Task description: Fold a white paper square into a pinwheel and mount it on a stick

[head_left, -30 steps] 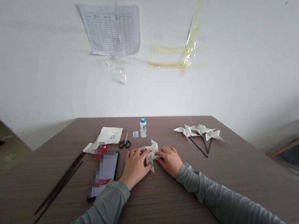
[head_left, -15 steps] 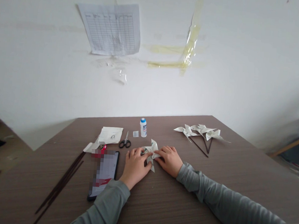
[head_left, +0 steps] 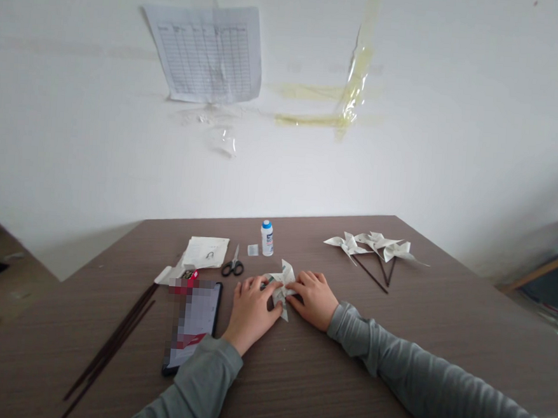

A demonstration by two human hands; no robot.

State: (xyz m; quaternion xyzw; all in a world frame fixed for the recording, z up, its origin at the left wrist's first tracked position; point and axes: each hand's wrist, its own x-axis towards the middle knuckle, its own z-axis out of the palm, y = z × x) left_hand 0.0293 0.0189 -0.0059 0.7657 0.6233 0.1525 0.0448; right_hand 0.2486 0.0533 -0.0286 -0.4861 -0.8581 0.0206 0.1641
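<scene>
A folded paper pinwheel (head_left: 284, 274) lies on the table between my hands, its pointed blades sticking out at the top and bottom. My left hand (head_left: 253, 309) holds its left side, with thumb and fingers closed on the paper near the centre. From the other side, my right hand (head_left: 314, 300) presses its fingers onto the pinwheel's right part. Parts of the paper are hidden under the fingers. Beyond the pinwheel stands a white glue bottle (head_left: 267, 241) with a blue cap. Black-handled scissors (head_left: 233, 267) lie just past my left hand.
Left of my hands are a phone (head_left: 195, 327), a red packet (head_left: 189, 279), a stack of paper squares (head_left: 205, 253) and several dark thin sticks (head_left: 115, 344). At the right back lie finished pinwheels (head_left: 376, 242) on sticks. A white wall bounds the brown table (head_left: 295, 388).
My right hand has shifted very slightly left along the pinwheel. My left hand and the other things stay where they were.
</scene>
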